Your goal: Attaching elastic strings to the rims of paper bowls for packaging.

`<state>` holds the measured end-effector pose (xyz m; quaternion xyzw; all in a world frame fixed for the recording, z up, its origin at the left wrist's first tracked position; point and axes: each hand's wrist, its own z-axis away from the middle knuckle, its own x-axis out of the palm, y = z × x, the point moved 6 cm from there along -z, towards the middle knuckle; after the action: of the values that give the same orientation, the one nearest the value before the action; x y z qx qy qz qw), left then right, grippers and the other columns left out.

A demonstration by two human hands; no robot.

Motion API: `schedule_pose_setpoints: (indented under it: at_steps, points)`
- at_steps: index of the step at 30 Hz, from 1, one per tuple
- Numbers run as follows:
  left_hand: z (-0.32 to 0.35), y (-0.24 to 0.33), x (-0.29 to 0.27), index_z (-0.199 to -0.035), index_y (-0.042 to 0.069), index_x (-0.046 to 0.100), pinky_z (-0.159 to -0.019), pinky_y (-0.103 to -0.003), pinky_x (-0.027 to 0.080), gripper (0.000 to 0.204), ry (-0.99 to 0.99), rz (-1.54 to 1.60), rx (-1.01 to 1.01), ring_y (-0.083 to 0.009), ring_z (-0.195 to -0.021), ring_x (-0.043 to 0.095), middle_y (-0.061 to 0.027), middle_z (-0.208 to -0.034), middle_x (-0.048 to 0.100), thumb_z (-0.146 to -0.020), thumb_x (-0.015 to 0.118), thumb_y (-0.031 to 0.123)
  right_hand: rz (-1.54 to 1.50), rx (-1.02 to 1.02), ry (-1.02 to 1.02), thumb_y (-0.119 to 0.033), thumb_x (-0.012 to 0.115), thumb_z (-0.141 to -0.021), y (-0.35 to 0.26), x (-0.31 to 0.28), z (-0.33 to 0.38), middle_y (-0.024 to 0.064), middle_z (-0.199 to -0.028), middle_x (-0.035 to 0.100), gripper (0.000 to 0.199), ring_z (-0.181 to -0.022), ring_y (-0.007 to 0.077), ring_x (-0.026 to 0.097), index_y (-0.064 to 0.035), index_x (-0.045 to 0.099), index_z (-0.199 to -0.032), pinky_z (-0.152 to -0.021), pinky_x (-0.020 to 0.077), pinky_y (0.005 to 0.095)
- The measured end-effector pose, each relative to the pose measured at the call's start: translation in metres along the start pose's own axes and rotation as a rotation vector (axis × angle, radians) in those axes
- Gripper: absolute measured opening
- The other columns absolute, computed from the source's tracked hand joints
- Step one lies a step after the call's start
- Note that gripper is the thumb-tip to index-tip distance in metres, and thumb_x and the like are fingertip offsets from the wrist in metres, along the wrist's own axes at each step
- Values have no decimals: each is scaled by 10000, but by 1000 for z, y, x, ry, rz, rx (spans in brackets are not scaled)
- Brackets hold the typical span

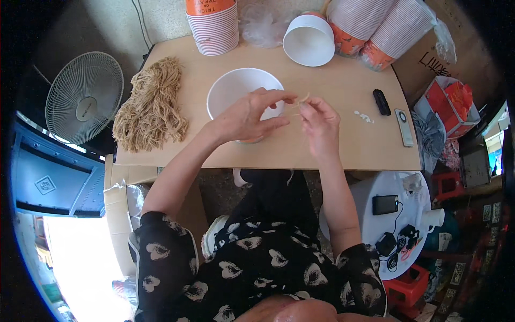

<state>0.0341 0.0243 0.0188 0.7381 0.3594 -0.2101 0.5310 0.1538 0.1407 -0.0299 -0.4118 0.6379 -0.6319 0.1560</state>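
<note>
My right hand [320, 126] is closed in a pinch, and a short piece of thin tan cord [303, 99] sticks out from its fingertips. My left hand [249, 115] reaches over from the left with thumb and index finger apart. Its index fingertip is right beside the cord; whether they touch, I cannot tell. Under the left hand stands a white paper bucket [230, 83], its mouth facing up and partly covered by the hand. A thick bundle of tan cords [155, 104] lies at the table's left end.
Orange-and-white stacked buckets [213, 27] stand at the back, beside a tipped bucket [308, 42] and more stacks [399, 35]. Small white pieces [364, 116], a black object [381, 102] and a grey remote-like device [403, 127] lie rightward. A fan [85, 99] stands left.
</note>
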Motion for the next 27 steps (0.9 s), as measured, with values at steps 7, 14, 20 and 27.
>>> schedule_pose_setpoints:
  at_steps: [7, 14, 20, 27]
  points:
    - [3, 0, -21, -1319, 116, 604, -817, -350, 546, 461, 11, -197, 10, -236, -970, 647, -73, -1191, 678, -895, 732, 243, 119, -34, -128, -148, 721, -914, -17, 10, -12, -43, -757, 606, 127, -631, 21, 502, -34, 706, -966, -541, 372, 180]
    - [-16, -3, -10, -1152, -7, 592, -790, -278, 575, 259, -206, 674, -237, -166, -1094, 657, -100, -1099, 698, -999, 616, 201, 176, -97, -211, -94, 685, -943, -38, 28, -16, -27, -787, 633, 106, -692, 24, 543, 3, 695, -984, -604, 429, 185]
    - [-19, -7, 6, -1056, -36, 591, -830, -275, 596, 177, -152, 939, -293, -202, -935, 712, -150, -1011, 704, -1018, 577, 135, 365, -145, -276, -1, 689, -877, -58, 15, 0, -23, -831, 596, 319, -620, 23, 463, 2, 634, -1191, -574, 430, 219]
    - [-26, 3, 16, -1055, -38, 598, -827, -266, 592, 157, -235, 877, -268, -184, -926, 711, -133, -960, 700, -1002, 597, 110, 987, -445, -139, 35, 674, -820, -98, 14, 20, 24, -838, 584, 496, -587, 71, 469, -77, 616, -1300, -558, 431, 237]
